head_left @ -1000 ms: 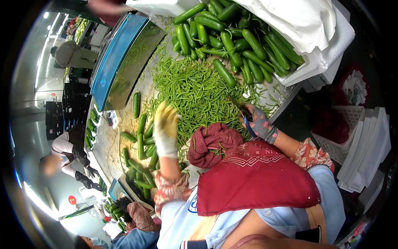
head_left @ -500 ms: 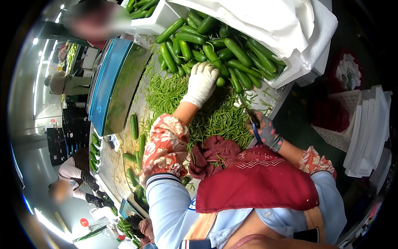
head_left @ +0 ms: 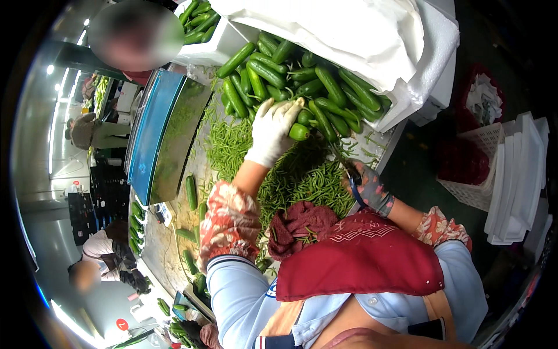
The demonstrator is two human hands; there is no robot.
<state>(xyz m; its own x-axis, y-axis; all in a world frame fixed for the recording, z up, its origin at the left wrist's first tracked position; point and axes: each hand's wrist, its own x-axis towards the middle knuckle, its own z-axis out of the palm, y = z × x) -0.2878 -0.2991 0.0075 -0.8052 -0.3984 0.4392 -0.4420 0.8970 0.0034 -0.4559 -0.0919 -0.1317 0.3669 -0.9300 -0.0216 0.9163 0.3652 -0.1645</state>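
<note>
My left hand (head_left: 272,131), in a white glove, is at the near edge of a pile of cucumbers (head_left: 331,87). Its fingers are curled round one cucumber (head_left: 299,132), whose rounded end points toward me. My right hand (head_left: 371,189), in a grey glove with pink patches, grips scissors (head_left: 354,193) with blue handles. The dark blades slant up and left toward the pile, close to a cucumber's tip. Below both hands spreads a heap of short, thin green stem-like pieces (head_left: 232,142).
A white foam box (head_left: 439,52) with a white sheet lies tipped behind the pile. A blue-topped machine (head_left: 165,116) stands at left, and a maroon cloth (head_left: 296,224) lies nearest me. White crates (head_left: 485,145) are at right. Other people work at far left.
My left hand has drawn slightly left and back from the pile, and its fingers now wrap a cucumber. My right hand with the scissors has barely moved.
</note>
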